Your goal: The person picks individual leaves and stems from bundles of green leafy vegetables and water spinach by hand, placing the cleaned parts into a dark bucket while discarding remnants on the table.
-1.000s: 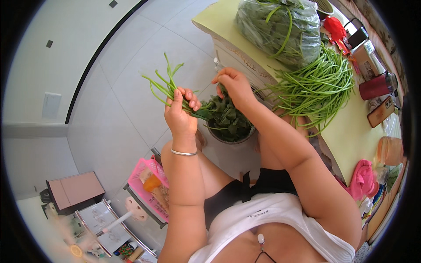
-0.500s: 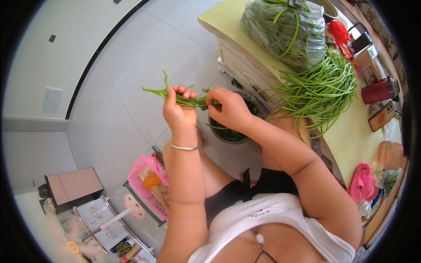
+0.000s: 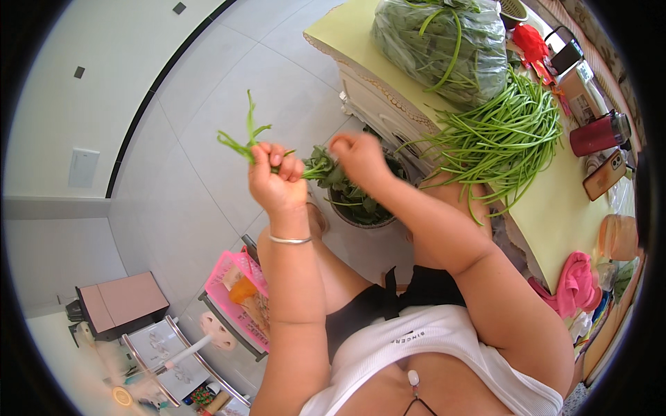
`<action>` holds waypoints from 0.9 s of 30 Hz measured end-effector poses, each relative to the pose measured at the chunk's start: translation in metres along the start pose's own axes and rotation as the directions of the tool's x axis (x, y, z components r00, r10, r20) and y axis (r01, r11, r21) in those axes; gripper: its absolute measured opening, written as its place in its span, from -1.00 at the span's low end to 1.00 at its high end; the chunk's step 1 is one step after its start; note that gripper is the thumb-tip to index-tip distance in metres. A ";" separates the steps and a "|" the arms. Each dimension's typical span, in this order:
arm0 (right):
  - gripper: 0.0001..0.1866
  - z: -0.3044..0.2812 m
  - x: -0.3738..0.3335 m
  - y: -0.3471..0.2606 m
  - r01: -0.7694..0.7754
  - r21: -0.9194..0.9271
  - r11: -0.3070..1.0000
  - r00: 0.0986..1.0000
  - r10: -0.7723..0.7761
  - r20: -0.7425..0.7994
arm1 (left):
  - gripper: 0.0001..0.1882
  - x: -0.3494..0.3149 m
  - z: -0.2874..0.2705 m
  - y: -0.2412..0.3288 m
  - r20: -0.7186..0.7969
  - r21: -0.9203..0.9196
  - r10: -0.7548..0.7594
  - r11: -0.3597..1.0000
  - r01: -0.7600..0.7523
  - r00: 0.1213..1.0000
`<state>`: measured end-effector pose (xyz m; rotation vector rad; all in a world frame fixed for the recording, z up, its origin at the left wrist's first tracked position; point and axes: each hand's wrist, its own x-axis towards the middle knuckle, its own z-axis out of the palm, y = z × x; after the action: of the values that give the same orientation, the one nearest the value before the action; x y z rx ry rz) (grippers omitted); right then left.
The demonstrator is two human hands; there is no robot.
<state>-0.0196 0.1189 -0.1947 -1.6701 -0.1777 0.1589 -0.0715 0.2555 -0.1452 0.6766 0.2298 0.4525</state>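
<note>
My left hand is closed around a small bunch of leafy green stems. The stem ends stick up past my thumb, and the leaves hang out toward my right hand. Just beside those leaves is my right hand, its fingers curled together and a little blurred; whether anything thin sits between them is hidden. Below my hands on the floor stands a round basket with green leaves inside. A large heap of long green stems lies on the table to the right.
The yellow-topped table also bears a clear bag of leafy greens, a dark red flask, a phone and a pink cloth. At lower left are a pink basket and a pinkish box.
My right hand has drawn slightly up and away from the bunch. My left hand has tightened around the stems and tilted them, and more leaves show between the hands.
</note>
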 end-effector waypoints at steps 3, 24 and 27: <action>-0.83 -0.035 0.028 -0.005 -0.104 0.087 0.991 0.995 0.104 0.009 | -0.77 0.000 -0.016 0.017 0.050 -0.110 -0.032 0.993 0.038 0.998; -0.90 -0.022 -0.004 -0.030 0.471 -0.164 0.867 0.878 -0.442 0.184 | -0.76 0.005 -0.030 0.012 -0.098 0.011 -0.213 0.977 0.215 0.972; -0.89 -0.026 -0.001 -0.025 0.457 -0.316 0.832 0.882 -0.376 0.285 | -0.75 0.005 -0.032 0.011 -0.063 0.006 -0.250 0.968 0.251 0.966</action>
<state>-0.0153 0.0961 -0.1669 -1.9488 -0.7754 -0.0372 -0.0819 0.2831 -0.1624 0.6379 0.3721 0.2296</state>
